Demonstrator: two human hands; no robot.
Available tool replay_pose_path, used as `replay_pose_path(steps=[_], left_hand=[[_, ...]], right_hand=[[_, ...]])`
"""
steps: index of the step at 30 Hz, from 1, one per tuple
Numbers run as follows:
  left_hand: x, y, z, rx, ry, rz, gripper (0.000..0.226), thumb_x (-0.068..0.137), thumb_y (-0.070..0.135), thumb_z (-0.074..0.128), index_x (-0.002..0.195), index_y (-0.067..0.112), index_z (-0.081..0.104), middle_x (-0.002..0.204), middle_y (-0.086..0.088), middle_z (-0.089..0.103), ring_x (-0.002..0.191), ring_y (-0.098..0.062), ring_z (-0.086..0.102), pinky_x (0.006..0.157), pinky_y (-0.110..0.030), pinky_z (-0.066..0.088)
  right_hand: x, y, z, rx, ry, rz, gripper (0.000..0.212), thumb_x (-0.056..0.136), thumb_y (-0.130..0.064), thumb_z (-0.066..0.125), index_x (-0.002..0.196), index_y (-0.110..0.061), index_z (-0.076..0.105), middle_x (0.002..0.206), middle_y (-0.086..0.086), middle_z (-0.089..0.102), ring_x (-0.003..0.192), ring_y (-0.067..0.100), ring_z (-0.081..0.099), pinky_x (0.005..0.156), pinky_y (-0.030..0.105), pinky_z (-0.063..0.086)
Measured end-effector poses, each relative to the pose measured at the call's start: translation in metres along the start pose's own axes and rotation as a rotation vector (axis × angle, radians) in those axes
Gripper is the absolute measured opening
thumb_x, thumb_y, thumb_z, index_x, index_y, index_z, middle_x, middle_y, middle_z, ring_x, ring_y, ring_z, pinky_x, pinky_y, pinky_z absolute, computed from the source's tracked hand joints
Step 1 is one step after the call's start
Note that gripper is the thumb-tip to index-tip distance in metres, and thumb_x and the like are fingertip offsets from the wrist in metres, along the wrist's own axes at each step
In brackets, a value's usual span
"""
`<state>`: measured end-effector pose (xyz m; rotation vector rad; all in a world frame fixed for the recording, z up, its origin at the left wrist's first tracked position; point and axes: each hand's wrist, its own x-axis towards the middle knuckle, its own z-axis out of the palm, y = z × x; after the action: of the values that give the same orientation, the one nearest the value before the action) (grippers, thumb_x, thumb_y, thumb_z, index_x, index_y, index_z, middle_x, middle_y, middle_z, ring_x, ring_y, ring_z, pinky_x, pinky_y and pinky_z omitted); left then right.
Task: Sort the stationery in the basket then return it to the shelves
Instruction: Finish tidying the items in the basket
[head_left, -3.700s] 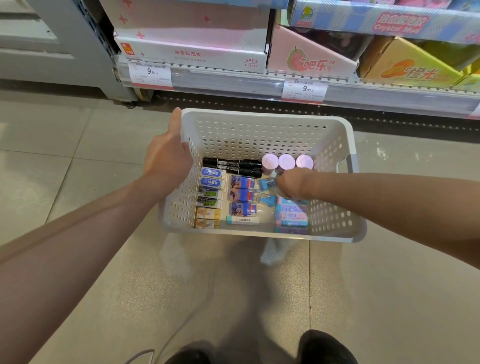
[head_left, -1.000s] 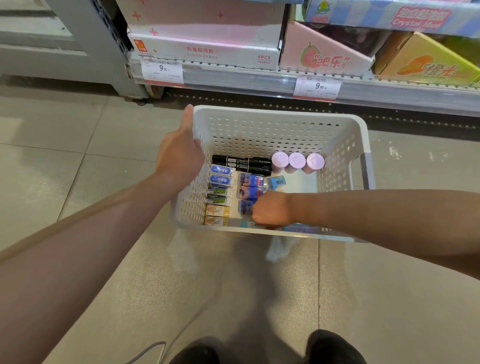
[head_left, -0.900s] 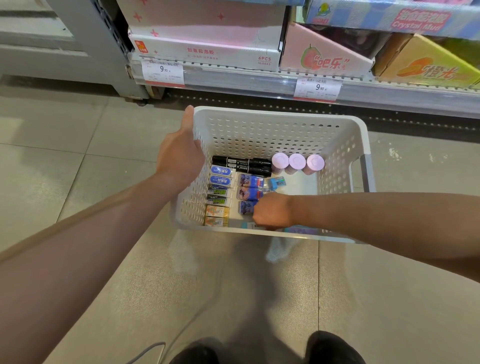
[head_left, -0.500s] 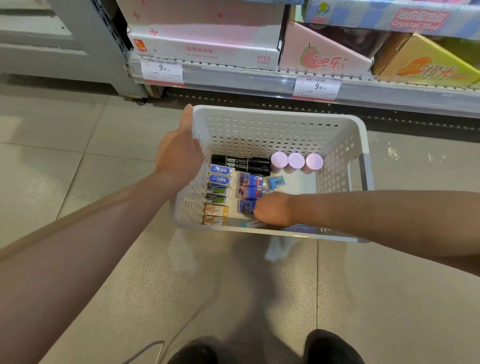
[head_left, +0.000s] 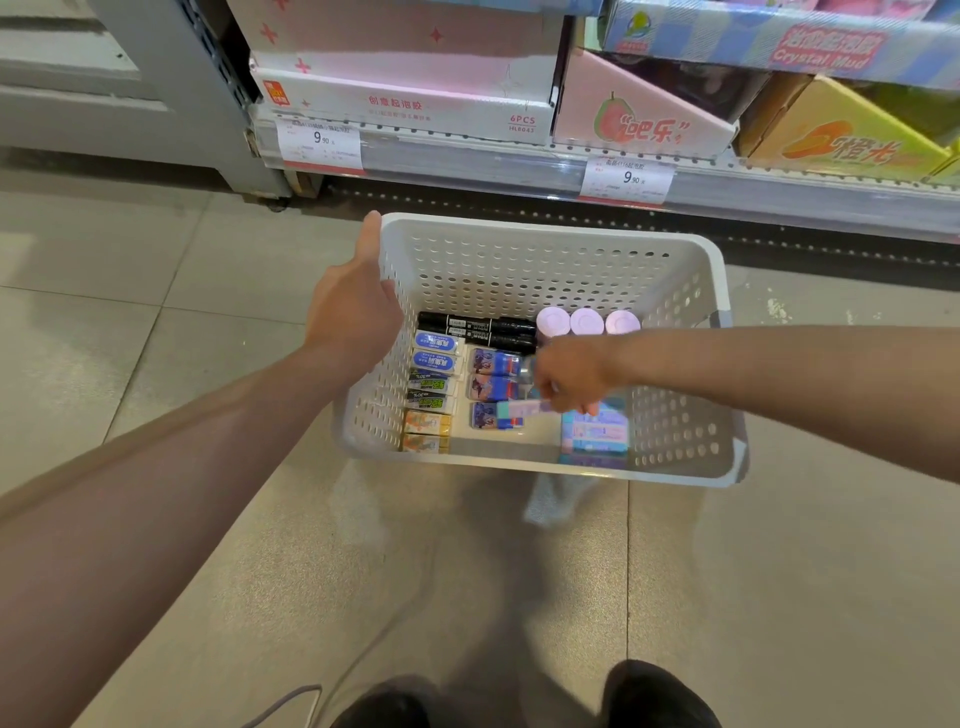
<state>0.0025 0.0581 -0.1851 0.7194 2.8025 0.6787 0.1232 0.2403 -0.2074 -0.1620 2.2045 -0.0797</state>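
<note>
Lifted since a moment ago: pale eraser (head_left: 521, 409), pinched in right hand (head_left: 570, 378) fingers above basket (head_left: 550, 236) floor.
Left hand (head_left: 353, 317) clamped on basket's left rim; markers (head_left: 478, 331) just beyond right fingertips.

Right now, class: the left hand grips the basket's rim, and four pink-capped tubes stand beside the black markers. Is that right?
Not quite. The head view shows three pink-capped tubes, not four, beside the black markers. The left hand does grip the basket rim.
</note>
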Motion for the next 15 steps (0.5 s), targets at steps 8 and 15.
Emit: replay_pose_path(steps=[8,15], left_hand=[[0.001,-0.001,0.001,0.000,-0.001,-0.001,0.065,0.097,0.011,0.046,0.152,0.021,0.012,0.115,-0.019,0.061,0.096,-0.035,0.061,0.076,-0.042,0.051],[0.001,0.000,-0.001,0.021,0.002,0.010,0.064,0.096,0.010,0.045,0.152,0.018,0.013,0.112,-0.022,0.062,0.095,-0.038,0.060,0.073,-0.040,0.047]], right_hand=[[-0.001,0.039,0.004,-0.135,-0.128,0.319,0.012,0.084,-0.009,0.062,0.096,-0.007,0.060,0.063,-0.001,0.050,0.071,0.020,0.053,0.050,0.022,0.039],[0.014,0.035,0.017,-0.370,-0.234,0.384,0.018,0.088,-0.018,0.061,0.074,-0.018,0.050,0.066,-0.005,0.039,0.061,0.012,0.043,0.046,0.012,0.037]])
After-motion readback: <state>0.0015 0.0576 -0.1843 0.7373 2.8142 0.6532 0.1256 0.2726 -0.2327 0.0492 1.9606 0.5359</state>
